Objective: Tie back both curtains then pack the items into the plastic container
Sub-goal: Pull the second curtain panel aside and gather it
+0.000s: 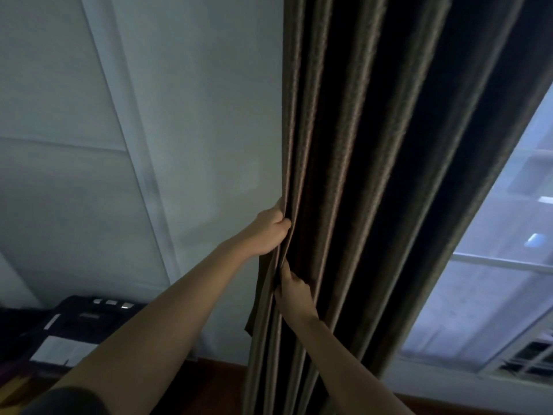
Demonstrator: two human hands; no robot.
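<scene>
A dark brown curtain (374, 145) hangs in bunched vertical folds from the top of the view down to the floor. My left hand (269, 232) grips the curtain's left edge, fingers curled round the outer folds. Just below it, my right hand (294, 295) pinches a fold of the same edge, its fingers partly hidden in the cloth. Both arms reach up from the bottom of the view. No tie-back and no plastic container is in view.
A pale wall (194, 115) stands left of the curtain. A bright window (490, 280) shows at the right. A dark device with white labels (77, 327) sits low at the left, above a reddish wooden floor (218, 381).
</scene>
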